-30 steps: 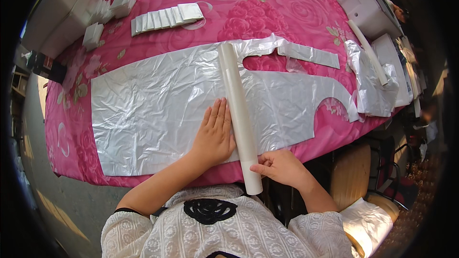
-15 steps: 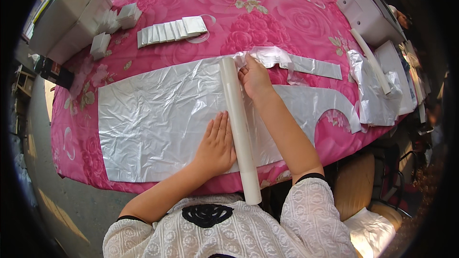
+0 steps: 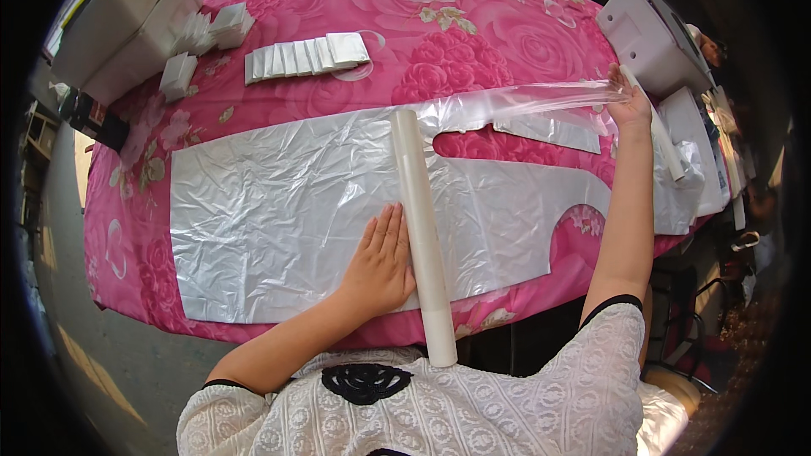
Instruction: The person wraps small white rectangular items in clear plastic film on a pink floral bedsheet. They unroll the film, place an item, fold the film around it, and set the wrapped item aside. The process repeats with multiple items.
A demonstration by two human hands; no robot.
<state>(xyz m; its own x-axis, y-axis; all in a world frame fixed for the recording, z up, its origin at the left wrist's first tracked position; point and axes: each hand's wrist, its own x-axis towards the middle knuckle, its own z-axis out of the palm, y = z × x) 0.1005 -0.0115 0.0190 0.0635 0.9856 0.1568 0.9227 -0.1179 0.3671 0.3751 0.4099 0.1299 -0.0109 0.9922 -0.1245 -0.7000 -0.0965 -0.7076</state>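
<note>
A thin silvery-white plastic apron (image 3: 262, 228) lies creased on the pink table, with cut-outs at its right end. A long whitish tube (image 3: 425, 236) rests across it, its near end reaching past the table edge to my front. My left hand (image 3: 380, 262) lies flat on the apron, fingers stretched out and touching the tube's left side. Far to the right, my right hand (image 3: 629, 105) grips the end of the apron's upper strip (image 3: 524, 104), which is stretched taut. Below that strip lies a separate flat plastic strip (image 3: 553, 133).
Folded white packets (image 3: 308, 55) overlap in a row at the far left, near more stacks (image 3: 228, 25) beside a white foam box (image 3: 127, 34). A dark bottle (image 3: 93, 118) stands at the left edge. Another foam box (image 3: 646, 34) and a thin white tube (image 3: 663, 139) are at right.
My right hand has moved from beside the tube far to the right, drawing the bunched upper strip out straight. My left hand and the tube have hardly moved.
</note>
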